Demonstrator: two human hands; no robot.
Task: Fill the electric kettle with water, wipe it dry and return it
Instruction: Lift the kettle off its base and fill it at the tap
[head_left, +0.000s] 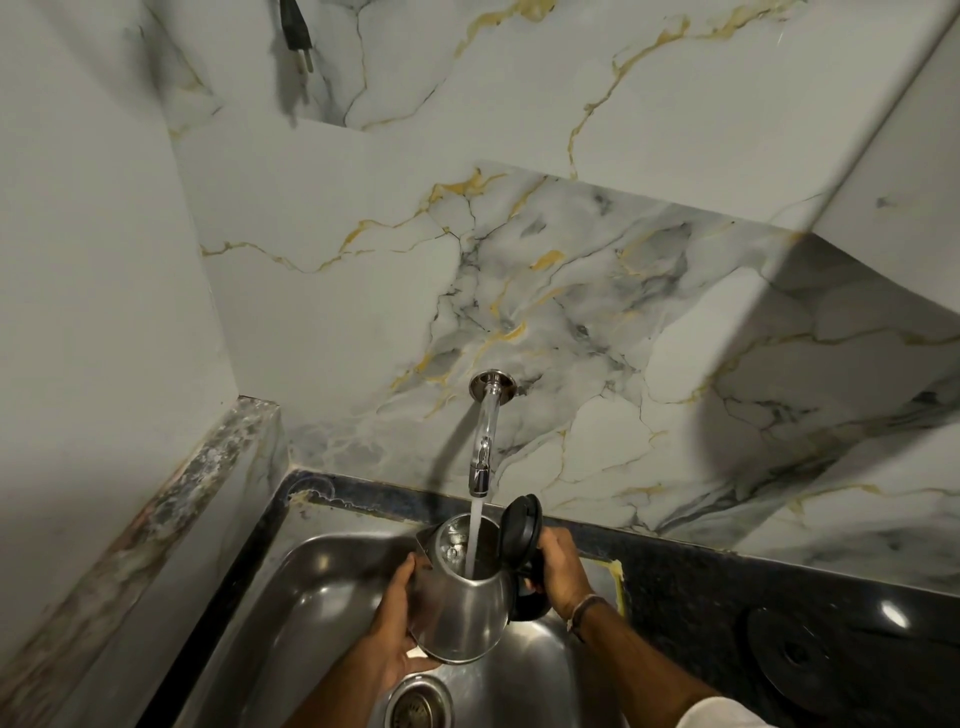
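Grip: left hand (397, 623) cupped against the side and underside of the kettle (464, 597), fingers wrapped on the steel body; right hand (558, 569) closed around the black handle (535, 569). Both hands clamped on the kettle.
Wall: marble-pattern tile (519, 270) with gold and grey veins, behind the sink.
Counter: dark, speckled stone (701, 587), running right of the sink.
Sink: stainless basin (322, 582), set in the counter; drain strainer (420, 701) at the bottom, below the kettle.
Kettle base: round black disc (800, 654) on the counter, well apart from the kettle.
Kettle: held upright over the sink, directly under the tap; lid (521, 525) hinged open, standing up on the handle side.
Tap: chrome spout (483, 441) projecting from the wall.
Water: stream (475, 530) falling from the spout into the kettle mouth.
Plug: black, two pins (297, 36), hanging against the wall at top left.
Wrist: band (587, 608) on the right wrist.
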